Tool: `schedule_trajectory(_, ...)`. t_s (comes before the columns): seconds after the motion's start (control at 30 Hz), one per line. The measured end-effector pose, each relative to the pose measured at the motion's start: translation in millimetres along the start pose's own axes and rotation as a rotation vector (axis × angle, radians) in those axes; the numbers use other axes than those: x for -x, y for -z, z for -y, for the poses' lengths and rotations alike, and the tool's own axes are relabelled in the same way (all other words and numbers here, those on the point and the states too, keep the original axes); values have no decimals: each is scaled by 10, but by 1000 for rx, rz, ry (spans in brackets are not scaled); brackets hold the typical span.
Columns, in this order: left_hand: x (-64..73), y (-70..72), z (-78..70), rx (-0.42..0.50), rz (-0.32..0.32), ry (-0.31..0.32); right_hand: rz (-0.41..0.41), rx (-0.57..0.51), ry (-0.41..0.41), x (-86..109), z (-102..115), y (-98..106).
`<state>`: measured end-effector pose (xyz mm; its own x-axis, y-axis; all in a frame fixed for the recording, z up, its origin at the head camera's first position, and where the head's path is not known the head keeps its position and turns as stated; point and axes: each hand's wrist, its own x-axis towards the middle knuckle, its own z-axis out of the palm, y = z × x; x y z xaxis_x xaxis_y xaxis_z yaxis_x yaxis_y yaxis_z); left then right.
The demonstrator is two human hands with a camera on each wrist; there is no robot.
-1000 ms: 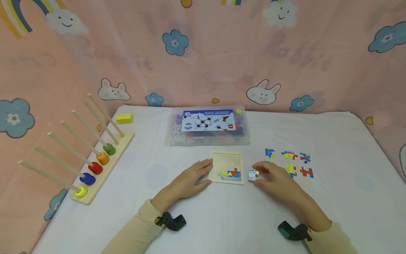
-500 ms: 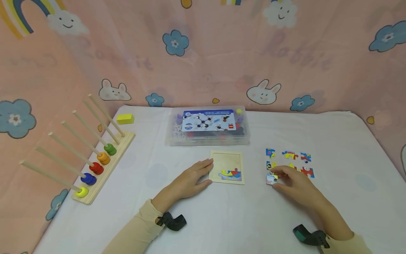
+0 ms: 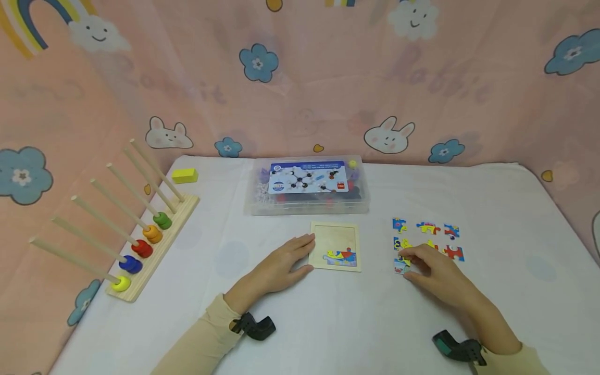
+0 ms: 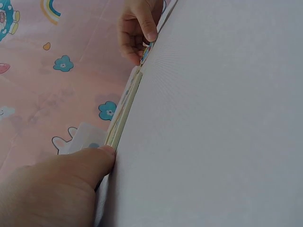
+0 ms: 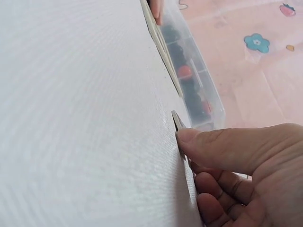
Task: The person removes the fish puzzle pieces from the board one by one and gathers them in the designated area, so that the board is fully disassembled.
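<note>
My left hand rests at the left side of a small square wooden puzzle board, its fingers stretched out and touching the edge. In the left wrist view, the thumb lies against the board's side. Several joined puzzle pieces fill the board's lower right part. Right of the board, my right hand pinches a puzzle piece by its right side, low at the table. The right wrist view shows that piece edge-on under the thumb. Loose puzzle pieces lie in rows behind and beside this hand, which partly hides some.
A clear plastic box with a molecule-picture label stands behind the board. On the left is a wooden peg rack with coloured rings and tall rods. A yellow block sits near the back left. A pink patterned cloth hangs behind.
My right hand has carried the puzzle piece rightward, from beside the board to the front left of the loose pieces. Over the last half second it has barely moved. My left hand stays still.
</note>
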<state>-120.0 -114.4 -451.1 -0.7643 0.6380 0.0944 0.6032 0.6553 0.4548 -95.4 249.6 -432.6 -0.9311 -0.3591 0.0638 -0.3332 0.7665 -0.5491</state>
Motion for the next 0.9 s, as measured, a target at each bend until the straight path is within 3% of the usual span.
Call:
schedule_trajectory(0.4, 0, -11, 16, 9, 2, 5, -46, -38, 62, 1, 9, -6)
schedule_trajectory(0.67, 1, -17, 17, 10, -3, -2, -14, -55, -31, 5, -7, 6)
schedule_trajectory(0.9, 2, -14, 18, 9, 2, 2, -60, -108, -8, 11, 16, 11)
